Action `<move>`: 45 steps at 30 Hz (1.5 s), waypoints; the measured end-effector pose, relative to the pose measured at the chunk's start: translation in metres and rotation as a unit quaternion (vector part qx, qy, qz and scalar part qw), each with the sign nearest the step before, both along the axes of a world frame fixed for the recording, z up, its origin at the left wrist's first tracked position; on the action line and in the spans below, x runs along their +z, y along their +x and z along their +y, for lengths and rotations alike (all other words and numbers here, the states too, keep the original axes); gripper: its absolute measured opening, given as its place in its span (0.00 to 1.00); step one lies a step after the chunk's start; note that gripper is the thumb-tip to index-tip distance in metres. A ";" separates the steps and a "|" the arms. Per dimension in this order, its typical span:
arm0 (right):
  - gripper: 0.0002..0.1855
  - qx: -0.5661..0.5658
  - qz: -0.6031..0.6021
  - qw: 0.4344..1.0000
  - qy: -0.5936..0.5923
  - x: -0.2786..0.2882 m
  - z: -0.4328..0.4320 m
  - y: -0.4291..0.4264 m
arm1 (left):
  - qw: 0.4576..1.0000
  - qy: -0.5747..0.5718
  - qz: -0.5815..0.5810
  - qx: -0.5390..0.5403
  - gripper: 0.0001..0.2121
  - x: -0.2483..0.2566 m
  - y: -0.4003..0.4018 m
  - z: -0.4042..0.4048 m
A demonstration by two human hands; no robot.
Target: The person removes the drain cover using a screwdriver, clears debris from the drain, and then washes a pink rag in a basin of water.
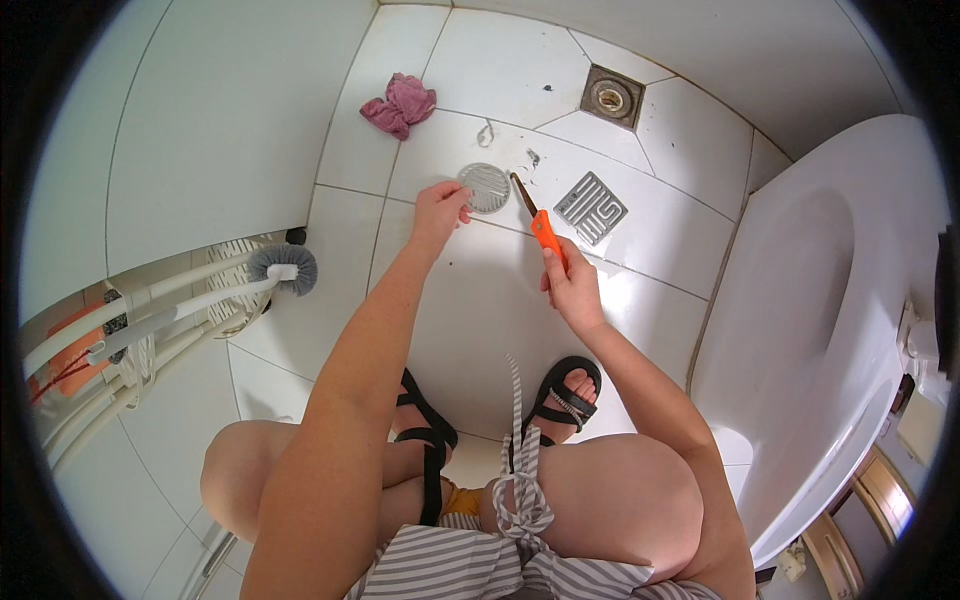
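Observation:
My left hand (441,216) pinches the near left edge of a round slotted metal drain cover (486,189), which is on or just above the white tiled floor. In my right hand (574,287) is a knife-like tool with an orange handle (544,234) and a narrow dark blade. The blade points away from me, its tip beside the cover's right edge without clearly touching it. A square slotted drain grate (591,208) lies to the right of the tool. Beyond it, the square floor drain (613,97) is uncovered. Dark wet debris (533,157) is scattered near the blade tip.
A crumpled mauve cloth (401,105) lies at the far left of the floor. On the left stands a cream rack (180,281) with a grey-bristled toilet brush (289,270). A large white ceramic fixture (772,300) rises on the right. My sandalled feet (566,397) are close in front.

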State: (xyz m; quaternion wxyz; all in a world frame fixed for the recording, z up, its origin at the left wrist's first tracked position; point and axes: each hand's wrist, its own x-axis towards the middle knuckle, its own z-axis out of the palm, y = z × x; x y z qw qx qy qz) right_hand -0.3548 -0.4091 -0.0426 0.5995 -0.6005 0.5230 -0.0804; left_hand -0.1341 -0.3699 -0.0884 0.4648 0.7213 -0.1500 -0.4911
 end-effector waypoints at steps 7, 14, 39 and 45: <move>0.17 0.055 -0.026 0.998 0.024 0.007 -0.005 0.012 | 1.000 0.004 0.010 -0.025 0.07 -0.003 -0.004 0.001; 0.18 0.007 0.039 0.998 0.043 0.009 -0.009 0.007 | 0.999 0.000 -0.038 -0.019 0.07 -0.002 -0.004 0.001; 0.18 0.069 0.002 0.997 0.026 0.019 0.002 0.009 | 0.999 0.014 0.046 -0.006 0.08 -0.003 -0.001 0.004; 0.18 0.087 0.046 0.995 0.027 0.013 0.008 0.002 | 0.998 0.015 0.062 -0.006 0.09 0.003 -0.002 0.000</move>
